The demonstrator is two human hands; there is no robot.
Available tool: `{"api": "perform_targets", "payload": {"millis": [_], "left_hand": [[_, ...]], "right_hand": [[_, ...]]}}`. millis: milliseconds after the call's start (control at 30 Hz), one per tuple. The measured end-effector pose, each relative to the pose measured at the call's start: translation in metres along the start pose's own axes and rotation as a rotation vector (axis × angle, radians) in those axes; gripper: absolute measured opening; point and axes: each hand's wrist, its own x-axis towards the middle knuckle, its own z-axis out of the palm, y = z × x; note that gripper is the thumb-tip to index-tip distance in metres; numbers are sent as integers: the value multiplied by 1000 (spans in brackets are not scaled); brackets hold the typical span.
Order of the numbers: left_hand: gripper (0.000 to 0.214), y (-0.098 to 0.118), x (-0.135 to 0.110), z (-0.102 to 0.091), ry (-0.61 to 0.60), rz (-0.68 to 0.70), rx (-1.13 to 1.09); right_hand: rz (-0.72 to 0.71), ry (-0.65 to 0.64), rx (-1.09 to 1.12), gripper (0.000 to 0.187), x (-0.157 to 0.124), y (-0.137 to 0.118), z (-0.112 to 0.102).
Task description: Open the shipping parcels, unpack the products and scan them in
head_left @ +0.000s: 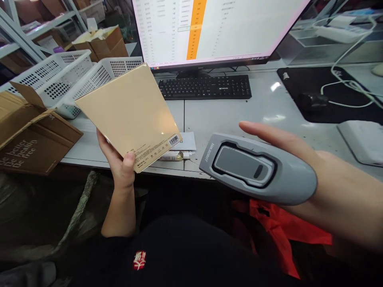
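My left hand [119, 161] grips a flat beige box [128, 115] by its lower edge, tilted, with a barcode label at its lower right corner. My right hand [302, 159] holds a grey handheld barcode scanner [257, 169] whose head points left toward the box. One finger of that hand stretches out along the scanner's top. Box and scanner are apart, both held above the front edge of the grey desk [227, 115].
A black keyboard [206, 87] and a monitor [215, 28] showing a spreadsheet stand behind. Two white perforated baskets [60, 75] and an open cardboard carton [32, 135] sit at left. A black mat with mouse [314, 99], white cables and a white device lie at right. Red bag [278, 227] below.
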Motion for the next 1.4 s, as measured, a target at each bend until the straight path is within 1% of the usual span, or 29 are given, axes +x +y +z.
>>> {"api": "perform_targets", "payload": {"millis": [100, 200, 400, 600, 833, 1000, 1100, 1267, 1333, 1400], "left_hand": [[95, 1, 1, 2, -2, 95, -53], [90, 1, 2, 3, -13, 119, -77], [97, -3, 4, -1, -28, 149, 9], [96, -4, 4, -3, -22, 130, 4], [92, -5, 2, -4, -26, 139, -78], [92, -3, 2, -2, -30, 125, -50], [92, -3, 1, -1, -29, 118, -34], [92, -7, 2, -1, -32, 101, -69], [91, -8, 2, 0, -30, 84, -74], [88, -9, 3, 2, -27, 68, -84]], "right_hand": [[-45, 0, 5, 94, 2, -5, -2], [-84, -11, 9, 88, 5, -10, -4], [-103, 19, -48, 79, 1, -6, -3], [-65, 30, -71, 83, 3, -5, -2], [-43, -2, -52, 85, 9, -6, -3], [2, -38, -19, 88, 7, 0, -2], [8, -37, -1, 87, 3, 2, -1], [8, -33, 28, 83, -1, 1, -3], [32, -40, 48, 87, 5, 7, -1], [116, -85, 77, 99, 17, 22, 4]]}}
